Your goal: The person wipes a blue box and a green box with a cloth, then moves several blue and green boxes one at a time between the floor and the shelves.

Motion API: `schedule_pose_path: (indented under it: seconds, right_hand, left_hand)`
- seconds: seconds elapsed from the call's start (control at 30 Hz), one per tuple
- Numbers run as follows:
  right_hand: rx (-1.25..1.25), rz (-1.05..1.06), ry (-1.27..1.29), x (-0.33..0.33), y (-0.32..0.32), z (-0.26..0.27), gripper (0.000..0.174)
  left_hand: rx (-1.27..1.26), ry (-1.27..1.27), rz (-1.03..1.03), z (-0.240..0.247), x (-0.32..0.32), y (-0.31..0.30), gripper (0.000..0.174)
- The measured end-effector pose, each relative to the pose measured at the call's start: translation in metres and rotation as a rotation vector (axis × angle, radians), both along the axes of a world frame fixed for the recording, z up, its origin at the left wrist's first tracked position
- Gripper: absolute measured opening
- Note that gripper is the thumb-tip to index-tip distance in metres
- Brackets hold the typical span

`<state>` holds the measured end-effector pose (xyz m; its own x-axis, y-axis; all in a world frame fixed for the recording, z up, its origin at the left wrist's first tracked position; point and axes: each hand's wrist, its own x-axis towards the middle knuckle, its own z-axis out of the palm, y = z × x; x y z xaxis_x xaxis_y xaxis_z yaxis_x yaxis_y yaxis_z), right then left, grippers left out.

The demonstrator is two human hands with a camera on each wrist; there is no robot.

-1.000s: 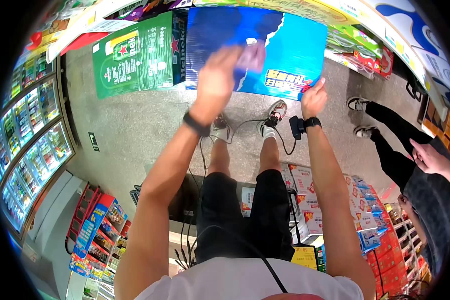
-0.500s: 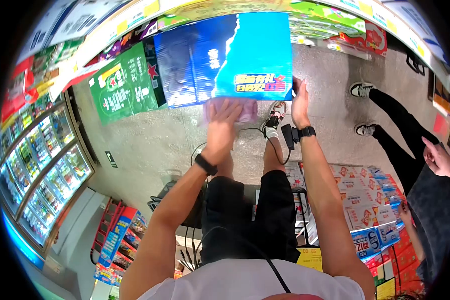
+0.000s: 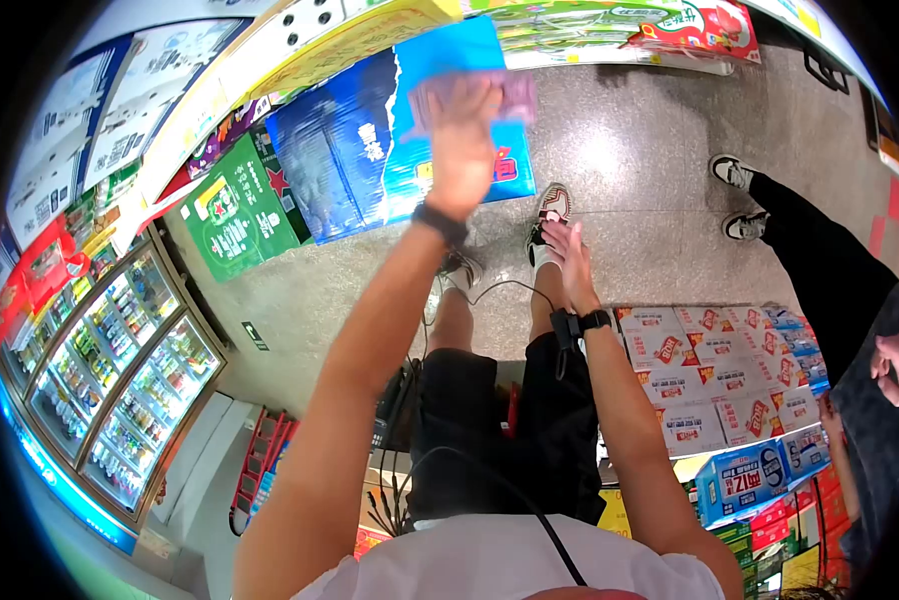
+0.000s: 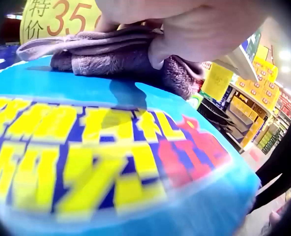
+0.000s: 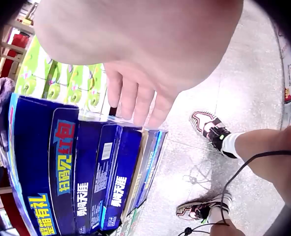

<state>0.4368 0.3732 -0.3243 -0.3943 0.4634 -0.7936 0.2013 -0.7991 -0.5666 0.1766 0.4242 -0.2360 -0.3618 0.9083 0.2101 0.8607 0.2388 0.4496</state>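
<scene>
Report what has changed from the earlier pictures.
The left hand has moved the cloth from the blue box's near edge onto its bright blue part. The right hand has let go of the box's corner and is open. The left hand still holds the cloth.

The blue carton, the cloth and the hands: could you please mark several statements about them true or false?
1. The left hand is on the purple cloth. True.
2. The right hand grips the blue carton. False: its fingers are extended and hold nothing.
3. A green carton stands to the blue one's left. True.
4. The large lettering nearest the cloth is all red. False: it is yellow and red.
</scene>
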Motion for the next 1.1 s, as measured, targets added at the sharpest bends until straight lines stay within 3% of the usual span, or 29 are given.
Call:
schedule_pose_path:
  seconds: [0.1, 0.2, 0.3, 0.37, 0.47, 0.53, 0.57, 0.6, 0.7, 0.83, 0.9, 0.97, 1.1]
  right_hand:
    - [-0.055, -0.013, -0.039, 0.020, 0.003, 0.000, 0.073]
    - [-0.031, 0.003, -0.042, 0.042, 0.013, -0.010, 0.076]
    - [0.008, 0.055, -0.049, 0.045, 0.035, 0.001, 0.073]
    - [0.055, 0.133, -0.089, 0.042, 0.048, 0.003, 0.072]
    - [0.173, 0.270, -0.074, 0.021, 0.070, 0.003, 0.072]
    - [0.208, 0.304, -0.016, -0.009, 0.082, 0.011, 0.073]
    - [0.239, 0.335, 0.040, -0.023, 0.084, 0.015, 0.075]
    - [0.237, 0.347, 0.042, -0.037, 0.087, 0.018, 0.075]
    - [0.196, 0.339, 0.208, -0.079, 0.095, -0.001, 0.076]
    - [0.040, 0.194, 0.188, -0.113, 0.100, -0.016, 0.078]
    - [-0.018, 0.202, 0.133, -0.114, 0.103, -0.013, 0.072]
    - [0.032, 0.183, 0.161, -0.116, 0.099, -0.008, 0.059]
    - [0.047, 0.158, 0.127, -0.119, 0.089, 0.009, 0.057]
  left_hand:
    - [-0.123, -0.137, -0.033, 0.001, 0.042, -0.059, 0.049]
    - [-0.239, -0.179, -0.069, 0.032, 0.066, -0.102, 0.049]
    - [-0.335, -0.261, -0.058, 0.054, 0.070, -0.136, 0.038]
    - [-0.482, -0.746, 0.391, 0.048, 0.068, -0.171, 0.027]
    - [-0.480, -0.818, 0.547, 0.033, 0.036, -0.227, 0.019]
    - [-0.259, -0.915, 0.674, 0.016, 0.005, -0.266, 0.017]
    - [-0.304, -0.975, 0.769, 0.012, -0.015, -0.290, 0.018]
    - [-0.089, -1.149, 0.848, 0.012, -0.031, -0.298, 0.024]
    - [0.223, -1.276, 0.841, 0.013, -0.074, -0.312, 0.033]
    - [0.305, -1.375, 0.785, -0.010, -0.102, -0.336, 0.035]
    - [0.257, -1.597, 0.686, -0.028, -0.105, -0.352, 0.034]
    - [0.324, -1.591, 0.705, -0.025, -0.098, -0.335, 0.032]
    - [0.381, -1.497, 0.769, -0.030, -0.089, -0.335, 0.032]
